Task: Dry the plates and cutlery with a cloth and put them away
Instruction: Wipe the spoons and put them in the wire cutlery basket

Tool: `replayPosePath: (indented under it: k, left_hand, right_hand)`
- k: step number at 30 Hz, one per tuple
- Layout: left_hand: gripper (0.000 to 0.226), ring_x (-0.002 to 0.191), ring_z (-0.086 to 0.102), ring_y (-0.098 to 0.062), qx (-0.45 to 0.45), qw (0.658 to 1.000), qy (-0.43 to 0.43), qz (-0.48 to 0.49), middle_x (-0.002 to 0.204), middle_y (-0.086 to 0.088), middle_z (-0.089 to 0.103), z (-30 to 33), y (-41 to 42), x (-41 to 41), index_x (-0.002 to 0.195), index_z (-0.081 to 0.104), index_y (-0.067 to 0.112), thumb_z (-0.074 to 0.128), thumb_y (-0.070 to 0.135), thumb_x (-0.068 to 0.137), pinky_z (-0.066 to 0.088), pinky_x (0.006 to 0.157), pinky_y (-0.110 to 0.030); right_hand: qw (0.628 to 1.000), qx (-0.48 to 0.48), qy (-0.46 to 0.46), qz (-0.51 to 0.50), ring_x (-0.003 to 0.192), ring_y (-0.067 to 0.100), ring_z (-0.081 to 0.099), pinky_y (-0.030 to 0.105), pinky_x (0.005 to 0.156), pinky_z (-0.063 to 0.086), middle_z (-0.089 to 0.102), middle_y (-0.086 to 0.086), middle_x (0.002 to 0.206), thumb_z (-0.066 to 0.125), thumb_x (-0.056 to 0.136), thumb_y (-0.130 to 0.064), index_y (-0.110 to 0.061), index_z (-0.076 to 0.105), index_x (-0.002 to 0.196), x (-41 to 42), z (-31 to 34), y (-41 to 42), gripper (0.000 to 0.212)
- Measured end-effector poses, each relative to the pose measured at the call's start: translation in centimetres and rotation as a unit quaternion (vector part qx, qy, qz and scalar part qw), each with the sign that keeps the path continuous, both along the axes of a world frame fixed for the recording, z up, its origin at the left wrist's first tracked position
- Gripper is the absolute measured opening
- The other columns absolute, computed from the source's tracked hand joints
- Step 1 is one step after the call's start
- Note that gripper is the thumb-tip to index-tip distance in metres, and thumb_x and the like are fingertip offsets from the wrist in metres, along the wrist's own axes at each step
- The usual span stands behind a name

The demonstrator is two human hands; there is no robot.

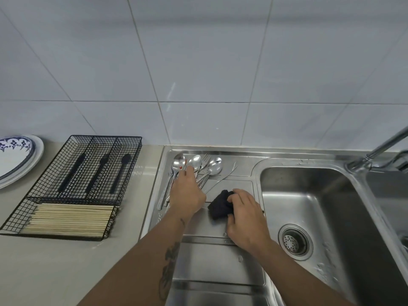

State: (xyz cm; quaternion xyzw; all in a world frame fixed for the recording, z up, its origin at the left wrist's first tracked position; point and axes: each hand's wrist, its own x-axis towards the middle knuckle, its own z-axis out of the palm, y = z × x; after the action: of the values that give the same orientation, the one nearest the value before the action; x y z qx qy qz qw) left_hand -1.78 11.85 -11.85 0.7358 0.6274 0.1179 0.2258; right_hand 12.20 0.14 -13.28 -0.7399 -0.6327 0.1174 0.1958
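left hand [186, 196] pinching spoon [195, 162] among cutlery [207, 168] on drainboard [220, 257]; right hand [246, 219] gripping black cloth [219, 206] | plates [15, 160], wire tray [72, 186] left

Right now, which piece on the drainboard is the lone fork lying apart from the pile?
Start at the stainless steel drainboard left of the sink basin. Just right of the heap of shiny spoons, one thin silver fork lies alone, tines toward the wall, touching nothing else.

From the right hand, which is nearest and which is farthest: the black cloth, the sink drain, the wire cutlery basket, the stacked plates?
Measured from the right hand:
1. Black cloth, gripped in its fingers.
2. Sink drain, in the basin to its right.
3. Wire cutlery basket, on the counter to the left.
4. Stacked plates, at the far left edge.
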Motion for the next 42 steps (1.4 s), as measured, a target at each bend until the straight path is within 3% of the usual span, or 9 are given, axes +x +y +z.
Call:
replayPosePath:
  k: [6, 9, 15, 18, 21, 27, 31, 35, 42]
  left_hand:
    - [0.053, 0.105, 0.055, -0.027, 0.011, 1.0, 0.002, -0.006, 0.121, -0.008, 0.057, 0.5, 0.0, 0.1, 0.133, 0.043, 0.013, 0.059, 0.004, 0.083, 0.051, 0.087, -0.038]
    - [0.046, 0.1, 0.059, -0.026, 0.022, 1.0, -0.01, 0.003, 0.114, -0.006, 0.063, 0.9, -0.3, 0.0, 0.131, 0.045, 0.016, 0.057, 0.007, 0.088, 0.053, 0.086, -0.042]
    - [0.046, 0.088, 0.055, -0.018, 0.044, 0.998, -0.04, 0.017, 0.1, 0.002, 0.067, 2.4, -2.0, -1.6, 0.133, 0.044, 0.027, 0.055, 0.009, 0.092, 0.043, 0.072, -0.034]
    - [0.05, 0.086, 0.059, -0.016, 0.038, 0.996, -0.074, 0.016, 0.092, 0.008, 0.062, 3.7, -3.9, -3.0, 0.137, 0.04, 0.033, 0.055, 0.013, 0.093, 0.047, 0.071, -0.034]
    - [0.052, 0.082, 0.055, -0.007, 0.044, 0.992, -0.116, 0.006, 0.09, 0.012, 0.058, 5.2, -6.3, -4.0, 0.138, 0.039, 0.036, 0.056, 0.013, 0.094, 0.039, 0.066, -0.027]
    - [0.054, 0.085, 0.057, -0.011, 0.094, 0.987, -0.127, -0.032, 0.088, 0.013, 0.057, 8.0, -9.4, -6.3, 0.136, 0.037, 0.039, 0.055, 0.01, 0.093, 0.045, 0.073, -0.034]
    - [0.054, 0.085, 0.056, -0.013, 0.098, 0.988, -0.107, -0.057, 0.087, 0.011, 0.058, 8.9, -11.0, -8.0, 0.139, 0.036, 0.035, 0.053, 0.011, 0.093, 0.045, 0.073, -0.035]
    - [0.055, 0.085, 0.057, -0.013, 0.112, 0.986, -0.107, -0.067, 0.087, 0.011, 0.059, 9.8, -12.0, -9.1, 0.14, 0.034, 0.034, 0.053, 0.012, 0.094, 0.046, 0.074, -0.035]
    - [0.055, 0.086, 0.056, -0.013, 0.117, 0.983, -0.116, -0.079, 0.089, 0.012, 0.057, 10.2, -12.9, -10.5, 0.142, 0.034, 0.035, 0.052, 0.012, 0.095, 0.046, 0.075, -0.034]
  right_hand:
    - [1.0, -0.018, 0.003, 0.018, 0.111, 0.021, 0.051, 0.035, 0.089, 0.048, 0.045, -0.009, 0.136, 0.05, 0.081, -0.006, -0.036, 0.038, 0.14, 0.3, 1.1, -0.1, 0.068]
    - [0.999, -0.014, 0.034, -0.012, 0.107, 0.023, 0.055, 0.036, 0.082, 0.05, 0.046, -0.01, 0.133, 0.049, 0.083, -0.006, -0.039, 0.04, 0.134, 0.8, 1.7, 0.0, 0.061]
    - [0.993, 0.054, 0.078, -0.067, 0.102, 0.02, 0.058, 0.037, 0.082, 0.05, 0.051, -0.012, 0.127, 0.051, 0.091, -0.012, -0.035, 0.052, 0.121, 1.5, 4.2, 0.0, 0.038]
    - [0.99, 0.113, 0.055, -0.058, 0.104, 0.017, 0.058, 0.037, 0.082, 0.052, 0.05, -0.012, 0.13, 0.053, 0.09, -0.012, -0.031, 0.06, 0.12, 0.5, 6.0, 0.1, 0.037]
    - [0.987, 0.158, 0.024, -0.013, 0.112, 0.022, 0.054, 0.038, 0.086, 0.052, 0.049, -0.005, 0.134, 0.057, 0.086, -0.007, -0.026, 0.061, 0.122, -1.6, 7.4, -0.1, 0.041]
    - [0.982, 0.12, -0.136, 0.053, 0.122, 0.03, 0.048, 0.046, 0.094, 0.049, 0.051, 0.006, 0.137, 0.07, 0.07, -0.002, -0.016, 0.061, 0.125, -4.1, 7.5, -1.8, 0.057]
    - [0.984, 0.116, -0.136, 0.016, 0.116, 0.029, 0.049, 0.044, 0.088, 0.051, 0.055, 0.006, 0.13, 0.069, 0.063, 0.0, -0.013, 0.063, 0.119, -5.3, 8.0, -3.4, 0.058]
    - [0.975, 0.122, -0.174, 0.058, 0.122, 0.029, 0.048, 0.042, 0.097, 0.048, 0.055, 0.007, 0.131, 0.071, 0.064, -0.004, -0.01, 0.059, 0.124, -8.0, 8.3, -4.7, 0.062]
    - [0.976, 0.105, -0.186, 0.029, 0.118, 0.031, 0.048, 0.043, 0.094, 0.048, 0.055, 0.008, 0.13, 0.064, 0.065, -0.002, -0.008, 0.06, 0.123, -8.2, 9.4, -5.8, 0.059]
